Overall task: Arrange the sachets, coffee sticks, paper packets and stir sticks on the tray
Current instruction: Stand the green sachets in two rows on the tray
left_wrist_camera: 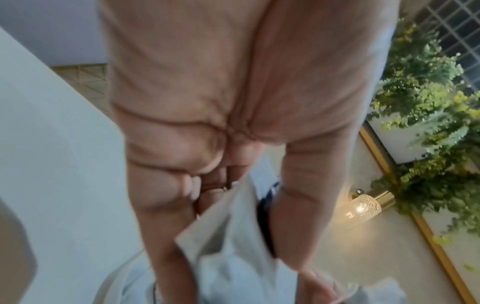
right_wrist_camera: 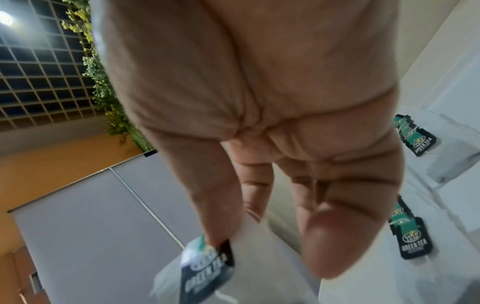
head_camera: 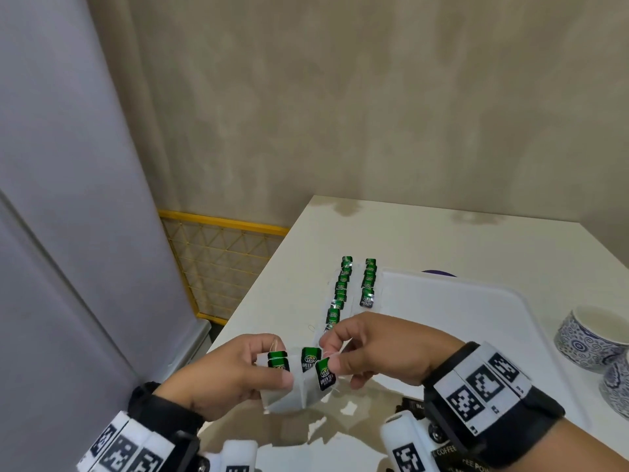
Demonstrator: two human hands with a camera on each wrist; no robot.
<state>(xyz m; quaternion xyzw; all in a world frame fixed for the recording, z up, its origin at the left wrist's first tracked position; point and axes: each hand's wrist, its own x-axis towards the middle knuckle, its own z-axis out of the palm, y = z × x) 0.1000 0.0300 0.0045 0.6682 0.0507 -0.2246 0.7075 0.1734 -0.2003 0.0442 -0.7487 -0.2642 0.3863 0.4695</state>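
Observation:
Both hands meet low in the head view over the table's near left corner. My left hand [head_camera: 274, 364] grips a small bunch of white tea sachets [head_camera: 289, 393] with green tags [head_camera: 278, 361]; the left wrist view shows its curled fingers [left_wrist_camera: 166, 189] round the white sachet paper [left_wrist_camera: 228, 236]. My right hand [head_camera: 332, 356] pinches one tagged sachet [head_camera: 325, 373] from that bunch, and its green tea tag [right_wrist_camera: 207, 265] sits under the thumb in the right wrist view. Two rows of green-tagged sachets [head_camera: 340, 294] [right_wrist_camera: 413, 240] lie beside the left edge of the white tray [head_camera: 459, 318].
Two blue-patterned cups [head_camera: 589, 338] stand at the right of the tray. Dark coffee sticks [head_camera: 417, 405] lie near the front edge, partly hidden by my right wrist. A yellow wire rack [head_camera: 221, 264] stands off the table's left side, against the wall.

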